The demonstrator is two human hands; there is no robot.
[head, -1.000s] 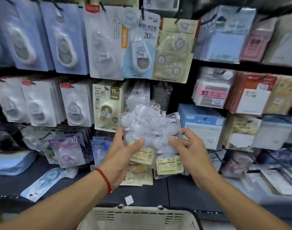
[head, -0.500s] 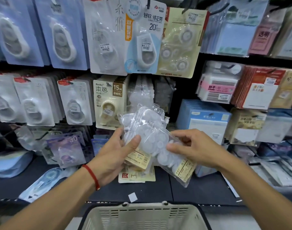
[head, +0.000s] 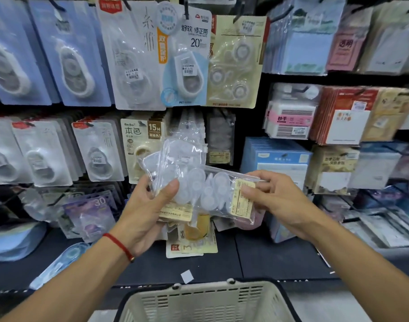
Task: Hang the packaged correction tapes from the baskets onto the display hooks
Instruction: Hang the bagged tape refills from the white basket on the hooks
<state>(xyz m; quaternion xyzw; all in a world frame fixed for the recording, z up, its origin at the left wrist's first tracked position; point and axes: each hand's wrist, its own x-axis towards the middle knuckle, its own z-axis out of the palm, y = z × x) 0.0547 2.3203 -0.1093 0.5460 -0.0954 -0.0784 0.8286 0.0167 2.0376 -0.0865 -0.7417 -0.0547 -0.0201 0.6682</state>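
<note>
Right hand: thumb and fingers pinch the label end of one clear bag of correction tapes. Left hand: thumb on front, fingers behind, gripping the remaining clear bags as an upright stack. Both hands closed on packs; neither free.

Change vs. 1.0 s ago: the front bag then hung vertical, label end down, flush w/ the stack. At 0.5 s ago it was tilted, label end swinging toward the right. Now it lies approx. horizontal, label end at the right hand, other end overlapping the left-hand stack. Stack itself approx. unchanged in the left hand. Camera view also shifted slightly; display reads a bit lower/closer.

Meaning for task: judged as separation step, i.e. one bag is being peeled off the bundle for hanging. Not yet fully clear of the stack; contact at the left thumb area likely remains. Hang hole on the bag not discernible (clear film, glare).

Location of task item: bags held mid-air in front of the display wall, above the dark shelf front edge, level w/ the middle row. Directly behind: hanging clear bags of similar type, so that hook is the probable target; hook tip itself not visible.

Outward: beige "15M" carded tape just left of that row; blue box to the right. Basket at bottom, below the hands; contents out of view.

Next req.: free the bag, turn header end up, locate hole.
</note>
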